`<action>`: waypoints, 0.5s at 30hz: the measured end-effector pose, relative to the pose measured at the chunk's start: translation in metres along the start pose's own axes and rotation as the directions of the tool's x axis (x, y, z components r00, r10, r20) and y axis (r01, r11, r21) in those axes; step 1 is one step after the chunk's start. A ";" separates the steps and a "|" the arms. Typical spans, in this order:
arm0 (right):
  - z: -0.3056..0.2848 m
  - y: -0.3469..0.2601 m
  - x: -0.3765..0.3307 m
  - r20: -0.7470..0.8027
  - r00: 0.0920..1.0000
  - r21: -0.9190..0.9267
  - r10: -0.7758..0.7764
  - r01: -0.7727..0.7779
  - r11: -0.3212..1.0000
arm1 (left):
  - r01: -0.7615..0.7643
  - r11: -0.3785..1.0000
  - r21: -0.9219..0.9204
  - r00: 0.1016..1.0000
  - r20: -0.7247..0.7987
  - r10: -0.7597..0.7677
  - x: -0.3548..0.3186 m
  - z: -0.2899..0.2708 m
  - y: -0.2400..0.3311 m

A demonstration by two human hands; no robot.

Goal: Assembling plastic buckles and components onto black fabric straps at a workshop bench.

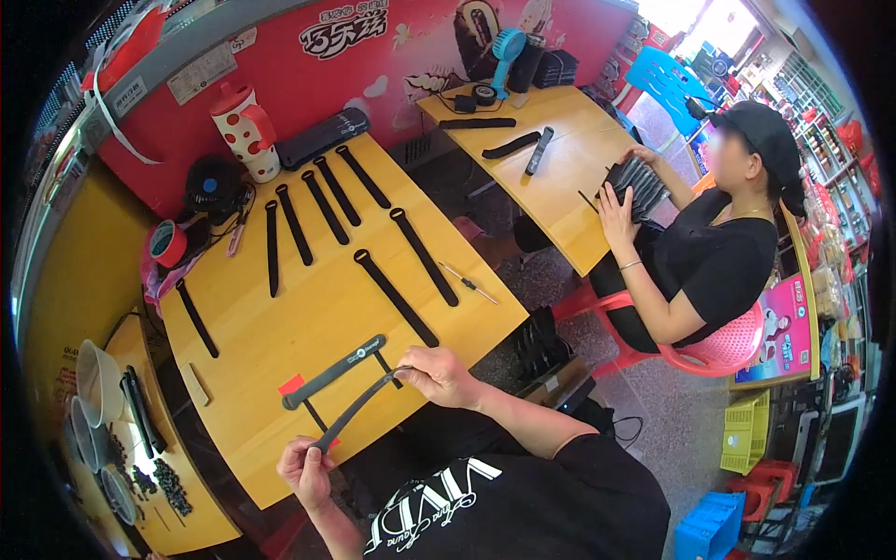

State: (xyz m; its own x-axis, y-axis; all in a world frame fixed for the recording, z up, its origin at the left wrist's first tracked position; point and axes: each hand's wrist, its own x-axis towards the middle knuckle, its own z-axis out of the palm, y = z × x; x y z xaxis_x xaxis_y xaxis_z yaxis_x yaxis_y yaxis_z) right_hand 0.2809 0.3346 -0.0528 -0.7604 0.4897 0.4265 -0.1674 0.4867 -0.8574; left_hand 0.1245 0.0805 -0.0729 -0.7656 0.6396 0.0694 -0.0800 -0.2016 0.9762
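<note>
Near the front edge of the wooden table, my left hand pinches the lower left end of a dark grey strap. My right hand holds its other end, so the strap stretches in a slight bend between them. Just beyond it lies a grey strip with rounded ends and a small white print, across two thin black strips. A red piece shows by its left end. Farther off are several black straps with slotted ends, the nearest strap ahead of my right hand.
A thin pen-like tool lies at the table's right. At the back stand a spotted cup and a tape roll. A co-worker sits at a second table, handling dark strips. Tubs stand on a side table at left.
</note>
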 end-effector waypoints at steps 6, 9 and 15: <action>0.002 0.003 -0.001 -0.011 1.000 0.002 -0.018 0.018 1.000 | 0.002 1.000 -0.022 1.000 -0.003 -0.002 0.000 0.000 0.000; 0.002 0.003 -0.001 -0.001 1.000 -0.023 -0.004 0.004 1.000 | 0.018 1.000 -0.023 1.000 0.011 -0.018 -0.001 -0.003 -0.001; 0.002 0.002 0.000 -0.020 1.000 -0.002 -0.018 0.018 1.000 | 0.015 1.000 -0.022 1.000 0.005 -0.015 -0.001 -0.002 -0.002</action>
State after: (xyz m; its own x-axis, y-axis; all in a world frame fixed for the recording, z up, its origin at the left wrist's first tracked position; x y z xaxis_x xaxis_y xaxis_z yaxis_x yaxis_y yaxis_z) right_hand 0.2789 0.3339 -0.0547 -0.7447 0.4951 0.4475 -0.1797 0.4970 -0.8489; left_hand 0.1239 0.0786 -0.0758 -0.7614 0.6459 0.0557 -0.1053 -0.2079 0.9725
